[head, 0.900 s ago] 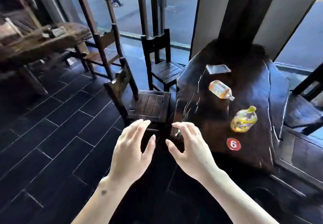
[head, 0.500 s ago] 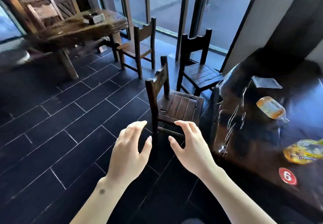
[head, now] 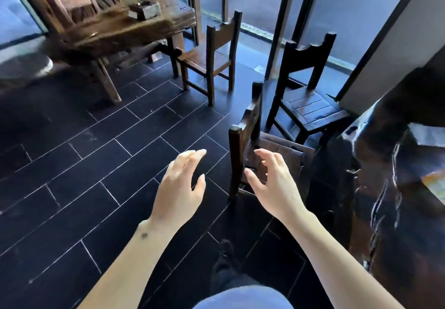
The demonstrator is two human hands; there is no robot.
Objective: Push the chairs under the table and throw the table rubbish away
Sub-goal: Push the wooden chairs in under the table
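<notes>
Standing just beside the dark table with its seat toward the table edge, the nearest chair shows its back to the 2 hands. The right hand hovers in front of the backrest, fingers spread and curled, holding nothing; whether it touches the wood cannot be told. The left hand hangs over the tiled floor left of the chair, fingers loosely apart, empty. A second dark chair stands farther back by the windows, and a lighter chair sits at another table.

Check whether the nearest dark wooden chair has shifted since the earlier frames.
No. The nearest dark wooden chair keeps its seat front beside the edge of the dark table, as before; only the camera swung.
</notes>
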